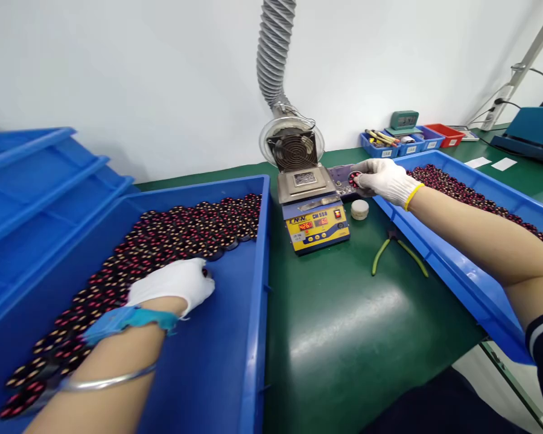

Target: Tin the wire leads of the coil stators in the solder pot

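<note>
My left hand [176, 284], in a white glove, is closed low inside the left blue tray [257, 289]. A sliver of a small dark part [205, 272] shows at its curled fingers; most of it is hidden. Beside this hand lie rows of round black parts [181, 232] with pink or cream spots. My right hand [384, 179], gloved too, pinches one round black part with pink spots [355, 179]. It is held above a small purplish tray [341, 175], to the right of the soldering pot [305, 179], whose yellow front panel [319, 226] has lit red digits.
A ribbed exhaust hose [275, 54] hangs over the pot. Green-handled pliers [396, 250] and a round whitish tin [359, 209] lie on the green table [335, 337]. The right blue tray [461, 274] holds many similar parts. Stacked blue trays [36, 187] stand at left.
</note>
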Available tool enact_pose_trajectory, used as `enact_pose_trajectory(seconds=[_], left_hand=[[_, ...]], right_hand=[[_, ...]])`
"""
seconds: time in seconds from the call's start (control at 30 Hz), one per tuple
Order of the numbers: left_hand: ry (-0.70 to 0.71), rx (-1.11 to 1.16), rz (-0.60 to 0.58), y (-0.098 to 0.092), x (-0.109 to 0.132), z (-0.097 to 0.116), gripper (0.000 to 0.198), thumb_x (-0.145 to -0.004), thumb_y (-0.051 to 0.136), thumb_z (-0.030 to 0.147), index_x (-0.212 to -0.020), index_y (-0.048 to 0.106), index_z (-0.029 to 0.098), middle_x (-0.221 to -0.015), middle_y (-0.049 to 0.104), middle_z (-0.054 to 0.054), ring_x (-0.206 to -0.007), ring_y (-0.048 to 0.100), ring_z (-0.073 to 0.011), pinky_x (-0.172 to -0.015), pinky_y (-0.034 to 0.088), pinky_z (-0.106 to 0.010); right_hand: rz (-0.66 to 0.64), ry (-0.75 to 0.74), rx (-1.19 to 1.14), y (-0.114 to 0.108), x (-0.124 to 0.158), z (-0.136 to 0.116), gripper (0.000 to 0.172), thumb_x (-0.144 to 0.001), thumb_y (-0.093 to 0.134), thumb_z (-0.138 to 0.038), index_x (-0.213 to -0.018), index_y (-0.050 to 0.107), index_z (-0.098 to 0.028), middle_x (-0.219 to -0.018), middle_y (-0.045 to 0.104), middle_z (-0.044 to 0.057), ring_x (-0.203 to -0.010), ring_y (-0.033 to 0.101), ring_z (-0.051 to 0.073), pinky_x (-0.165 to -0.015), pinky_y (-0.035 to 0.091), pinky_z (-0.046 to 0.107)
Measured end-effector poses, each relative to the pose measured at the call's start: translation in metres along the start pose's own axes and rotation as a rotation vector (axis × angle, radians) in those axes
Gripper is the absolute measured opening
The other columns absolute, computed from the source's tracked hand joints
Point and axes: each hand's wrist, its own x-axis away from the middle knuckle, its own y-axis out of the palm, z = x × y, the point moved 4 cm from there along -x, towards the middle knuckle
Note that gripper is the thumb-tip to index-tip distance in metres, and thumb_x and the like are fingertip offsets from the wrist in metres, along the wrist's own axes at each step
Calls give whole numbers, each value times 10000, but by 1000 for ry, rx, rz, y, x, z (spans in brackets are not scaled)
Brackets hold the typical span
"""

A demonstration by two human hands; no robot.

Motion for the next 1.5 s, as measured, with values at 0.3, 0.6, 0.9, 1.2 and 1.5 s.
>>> enact_pose_trajectory(seconds=[0.3, 0.6, 0.9, 1.2, 1.5], left_hand=[[-47, -93, -28, -1, 4, 1, 408, -757, 467, 386, -1061, 652, 189, -1142, 676, -147, -985, 650, -332, -786, 497, -425], [-65, -43, -40, -3, 7, 3, 388, -757, 498, 351, -1061, 662, 173, -1145, 671, -164, -1009, 643, -355, -801, 507, -452], [-68, -39, -27, -3, 7, 3, 396, -750, 519, 360, -1066, 660, 169, -1149, 666, -173, -1021, 637, -365, -812, 512, -460], [-71, -39, -40, -3, 8, 3, 390, -755, 510, 366, -1054, 660, 166, -1155, 662, -170, -1023, 635, -368, -815, 511, -464], [-66, -26, -72, -3, 7, 3, 396, -757, 495, 375, -1057, 650, 168, -1149, 665, -169, -1035, 633, -360, -811, 505, -450]], right_hand=[[158, -176, 470, 51, -63, -29, 325, -742, 595, -345, -1003, 728, -203, -874, 716, 44, -873, 664, 225, -827, 513, 343], [114, -215, 590, 71, -75, -26, 360, -762, 571, -348, -1070, 691, -207, -1017, 704, 82, -989, 648, 258, -889, 491, 364], [120, -220, 621, 71, -77, -23, 357, -757, 552, -363, -1060, 694, -238, -1050, 699, 72, -984, 646, 277, -881, 498, 411], [136, -209, 621, 68, -70, -29, 328, -767, 547, -352, -1023, 706, -221, -1010, 708, 81, -944, 655, 267, -866, 503, 400], [99, -116, 329, 54, -68, -19, 369, -728, 611, -354, -1052, 708, -207, -850, 718, 48, -797, 677, 192, -787, 537, 334]])
